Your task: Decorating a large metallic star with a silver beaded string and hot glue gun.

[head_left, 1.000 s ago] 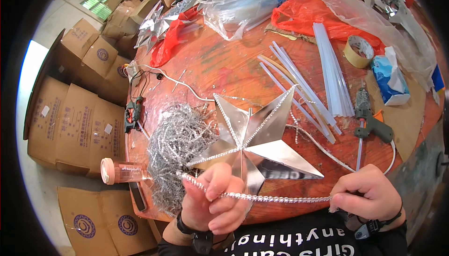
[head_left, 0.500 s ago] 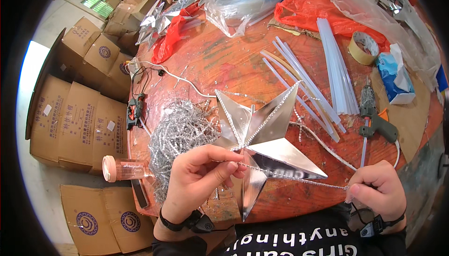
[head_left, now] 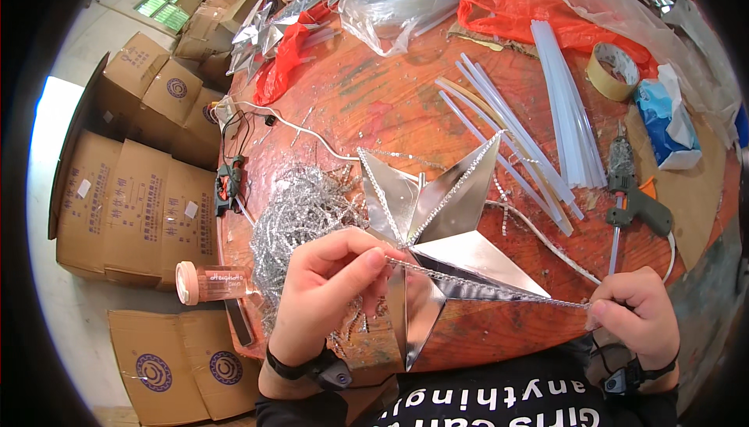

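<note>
A shiny silver five-pointed star [head_left: 480,259] lies on the table in front of me, with sparkling trim along the ridges of its upper points. My left hand [head_left: 328,283] pinches one part of a silver rhinestone trim [head_left: 499,285] between thumb and forefinger, just over the star's lower left. Closed on the other end, my right hand [head_left: 638,310] is beyond the star's right point. Between them the trim is stretched nearly straight along that point; whether it touches the surface, I cannot tell. Next to my left hand is a tangled heap of silver trim [head_left: 300,209].
A glue gun [head_left: 644,210], clear glue sticks [head_left: 568,107], tape roll [head_left: 612,72] and tissue pack [head_left: 663,123] are at right. White cable [head_left: 538,236] runs behind the star. A pink-lidded cup [head_left: 204,283] lies at the left edge. Cartons [head_left: 125,209] stand beyond; plastic bags lie at the back.
My left hand has shifted slightly left and up with the trim. My right hand has risen slightly, lifting its end and bringing the trim closer along the star's right point.
</note>
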The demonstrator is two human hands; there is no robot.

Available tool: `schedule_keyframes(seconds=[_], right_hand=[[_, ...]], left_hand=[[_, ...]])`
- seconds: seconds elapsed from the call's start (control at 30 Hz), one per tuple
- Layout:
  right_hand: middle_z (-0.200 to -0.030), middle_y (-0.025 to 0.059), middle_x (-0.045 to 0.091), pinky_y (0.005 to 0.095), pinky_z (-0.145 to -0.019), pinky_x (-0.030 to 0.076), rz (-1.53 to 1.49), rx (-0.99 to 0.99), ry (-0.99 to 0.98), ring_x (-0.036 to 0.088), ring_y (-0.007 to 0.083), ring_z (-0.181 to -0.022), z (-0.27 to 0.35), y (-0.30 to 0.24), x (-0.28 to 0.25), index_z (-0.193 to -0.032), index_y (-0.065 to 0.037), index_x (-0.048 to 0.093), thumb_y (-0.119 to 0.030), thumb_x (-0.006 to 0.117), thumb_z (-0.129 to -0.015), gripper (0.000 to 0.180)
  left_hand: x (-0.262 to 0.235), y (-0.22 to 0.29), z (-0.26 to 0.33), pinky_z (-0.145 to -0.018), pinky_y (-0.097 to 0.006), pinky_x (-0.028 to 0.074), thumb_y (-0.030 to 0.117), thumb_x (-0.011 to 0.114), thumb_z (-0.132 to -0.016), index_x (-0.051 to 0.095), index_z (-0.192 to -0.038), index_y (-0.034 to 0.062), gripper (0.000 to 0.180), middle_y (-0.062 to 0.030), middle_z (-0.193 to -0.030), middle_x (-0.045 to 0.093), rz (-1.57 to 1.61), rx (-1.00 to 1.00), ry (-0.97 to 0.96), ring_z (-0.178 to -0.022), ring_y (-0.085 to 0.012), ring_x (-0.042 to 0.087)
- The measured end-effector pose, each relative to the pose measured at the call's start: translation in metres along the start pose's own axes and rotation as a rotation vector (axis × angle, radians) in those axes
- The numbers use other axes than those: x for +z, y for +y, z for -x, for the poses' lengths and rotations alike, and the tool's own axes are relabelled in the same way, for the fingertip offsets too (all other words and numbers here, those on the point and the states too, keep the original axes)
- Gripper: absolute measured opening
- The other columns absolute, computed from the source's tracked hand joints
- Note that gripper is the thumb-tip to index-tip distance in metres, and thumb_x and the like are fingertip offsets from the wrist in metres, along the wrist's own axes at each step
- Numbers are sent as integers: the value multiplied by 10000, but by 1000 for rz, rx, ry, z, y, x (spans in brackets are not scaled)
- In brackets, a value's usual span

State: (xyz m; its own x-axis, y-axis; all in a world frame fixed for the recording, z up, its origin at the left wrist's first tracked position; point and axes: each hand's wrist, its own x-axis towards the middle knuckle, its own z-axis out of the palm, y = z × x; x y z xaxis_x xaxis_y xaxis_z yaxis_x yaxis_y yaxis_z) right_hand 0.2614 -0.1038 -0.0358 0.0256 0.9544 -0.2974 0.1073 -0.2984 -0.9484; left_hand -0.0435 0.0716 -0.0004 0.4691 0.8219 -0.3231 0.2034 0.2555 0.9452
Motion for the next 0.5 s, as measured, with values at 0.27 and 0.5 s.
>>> schedule_keyframes(seconds=[0.27,0.5], right_hand=[[-633,59,675,249,-509,423,0,-16,35,580,88,-518,-1,6,0,-757,18,682,-59,622,-865,145],[-633,55,649,269,-517,433,2,-6,-26,574,101,-530,-1,12,-3,-795,20,681,-43,661,-875,103]], left_hand=[[14,-10,-10,-632,-196,507,39,752,-911,650,-883,4,111,-5,-858,651,-372,211,103,-743,-51,632],[11,-4,-15,-607,-174,466,68,782,-885,648,-887,28,140,21,-818,628,-496,145,74,-714,-17,587]])
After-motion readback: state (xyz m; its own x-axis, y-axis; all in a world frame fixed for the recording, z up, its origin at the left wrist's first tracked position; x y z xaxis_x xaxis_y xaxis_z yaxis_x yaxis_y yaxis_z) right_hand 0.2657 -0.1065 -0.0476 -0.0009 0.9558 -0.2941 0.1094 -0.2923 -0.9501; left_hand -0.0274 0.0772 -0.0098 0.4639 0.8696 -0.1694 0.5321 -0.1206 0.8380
